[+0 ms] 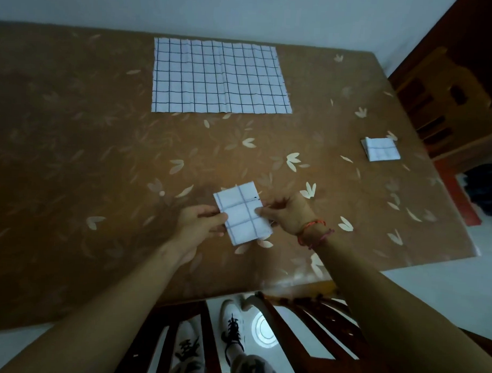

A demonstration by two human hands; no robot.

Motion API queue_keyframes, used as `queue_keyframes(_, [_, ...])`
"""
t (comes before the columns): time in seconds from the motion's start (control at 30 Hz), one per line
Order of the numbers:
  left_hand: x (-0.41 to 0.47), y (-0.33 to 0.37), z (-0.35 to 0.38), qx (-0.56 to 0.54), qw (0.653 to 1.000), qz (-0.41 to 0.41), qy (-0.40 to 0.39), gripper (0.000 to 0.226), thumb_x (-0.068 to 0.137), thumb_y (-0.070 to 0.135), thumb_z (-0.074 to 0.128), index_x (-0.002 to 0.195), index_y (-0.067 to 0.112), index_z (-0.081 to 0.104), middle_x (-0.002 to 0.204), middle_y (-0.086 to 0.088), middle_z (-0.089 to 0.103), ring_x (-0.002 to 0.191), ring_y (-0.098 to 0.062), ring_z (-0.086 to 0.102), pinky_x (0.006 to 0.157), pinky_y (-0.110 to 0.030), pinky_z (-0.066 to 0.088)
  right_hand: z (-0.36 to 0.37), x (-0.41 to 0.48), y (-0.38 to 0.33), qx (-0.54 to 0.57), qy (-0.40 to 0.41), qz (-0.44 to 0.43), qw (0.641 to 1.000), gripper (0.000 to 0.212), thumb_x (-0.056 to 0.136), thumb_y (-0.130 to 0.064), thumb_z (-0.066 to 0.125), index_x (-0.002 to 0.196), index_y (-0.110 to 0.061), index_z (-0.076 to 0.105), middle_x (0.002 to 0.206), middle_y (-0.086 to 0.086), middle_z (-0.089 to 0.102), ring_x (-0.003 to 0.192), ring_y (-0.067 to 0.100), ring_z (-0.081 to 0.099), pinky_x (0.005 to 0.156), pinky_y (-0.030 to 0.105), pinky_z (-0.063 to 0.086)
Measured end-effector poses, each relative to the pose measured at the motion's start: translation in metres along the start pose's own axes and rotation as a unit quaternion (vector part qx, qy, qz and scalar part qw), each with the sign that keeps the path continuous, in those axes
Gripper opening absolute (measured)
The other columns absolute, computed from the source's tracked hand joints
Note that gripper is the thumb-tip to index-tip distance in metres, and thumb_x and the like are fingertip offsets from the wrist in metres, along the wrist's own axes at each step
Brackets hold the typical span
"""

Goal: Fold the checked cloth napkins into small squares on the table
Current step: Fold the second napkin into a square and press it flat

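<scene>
Brown table point(73, 152) with a pale leaf print, set against a plain light wall point(245, 7). At the far side, an open napkin point(218, 78), white with dark checks, spread flat and creased down the middle. Off by the right edge, well apart from everything else, a second folded napkin point(381, 149), already a small square. Near the front edge, between both hands, a folded napkin point(242, 212), a small tilted rectangle, a few checks across. Gripped on its left side by the left hand point(199, 222), thumb on top, fingers curled under. Pinched on its right side by the right hand point(288, 214), thumb and fingertips closed on the cloth, the other fingers bent behind. Hard to tell whether lifted clear of the table or resting on it. Round the right wrist, a red cord bracelet point(314, 233). Below the table's near edge, a dark wooden chair point(290, 327) with slatted back, and behind its slats white shoes point(231, 322) with black laces on a pale floor point(431, 290). At far right, another wooden chair point(437, 109), partly out of view.
</scene>
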State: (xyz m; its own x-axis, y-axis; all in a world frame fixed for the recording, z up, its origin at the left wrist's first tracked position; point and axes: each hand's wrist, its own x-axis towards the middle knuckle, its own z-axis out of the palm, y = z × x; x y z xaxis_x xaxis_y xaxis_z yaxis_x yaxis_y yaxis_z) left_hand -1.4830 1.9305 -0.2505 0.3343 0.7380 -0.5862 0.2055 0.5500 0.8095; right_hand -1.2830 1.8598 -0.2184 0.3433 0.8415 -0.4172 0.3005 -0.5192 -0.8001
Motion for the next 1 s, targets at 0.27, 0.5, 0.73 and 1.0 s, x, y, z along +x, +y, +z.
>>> queue_keyframes(0.27, [-0.007, 0.007, 0.050, 0.032, 0.999, 0.023, 0.004, 0.016, 0.084, 0.004, 0.071, 0.099, -0.001, 0.067, 0.095, -0.013, 0.071, 0.076, -0.022, 0.069, 0.059, -0.026, 0.057, -0.034, -0.012, 0.030, 0.050, 0.052, 0.077, 0.994, 0.026, 0.081, -0.009, 0.073, 0.092, 0.014, 0.066, 0.089, 0.023, 0.070, 0.068, 0.020, 0.068, 0.050, 0.025, 0.057])
queue_keyframes(0.5, [0.003, 0.007, 0.075, 0.088, 0.996, 0.017, 0.008, 0.013, 0.084, 0.005, 0.070, 0.097, 0.005, 0.068, 0.095, -0.007, 0.070, 0.077, -0.021, 0.070, 0.060, -0.027, 0.058, -0.050, 0.000, 0.053, 0.018, 0.068, 0.086, 0.994, 0.020, 0.082, -0.015, 0.072, 0.088, 0.003, 0.074, 0.081, 0.017, 0.072, 0.062, 0.019, 0.066, 0.057, 0.029, 0.059])
queue_keyframes(0.73, [0.028, 0.000, 0.101, 0.128, 0.990, -0.010, 0.052, 0.011, 0.079, 0.006, 0.076, 0.084, 0.011, 0.067, 0.086, -0.010, 0.071, 0.073, -0.024, 0.071, 0.068, -0.037, 0.060, -0.065, 0.021, 0.073, -0.011, 0.085, 0.086, 0.993, 0.013, 0.079, -0.016, 0.074, 0.081, -0.004, 0.075, 0.073, 0.009, 0.071, 0.059, 0.017, 0.065, 0.059, 0.031, 0.057])
queue_keyframes(1.0, [0.061, 0.001, 0.128, 0.194, 0.978, -0.002, 0.083, 0.011, 0.081, 0.007, 0.074, 0.090, 0.008, 0.067, 0.079, -0.003, 0.069, 0.066, -0.017, 0.070, 0.054, -0.024, 0.055, -0.073, 0.053, 0.092, 0.010, 0.084, 0.115, 0.990, 0.012, 0.082, -0.014, 0.072, 0.089, -0.005, 0.074, 0.071, 0.003, 0.067, 0.053, 0.006, 0.060, 0.042, 0.009, 0.045])
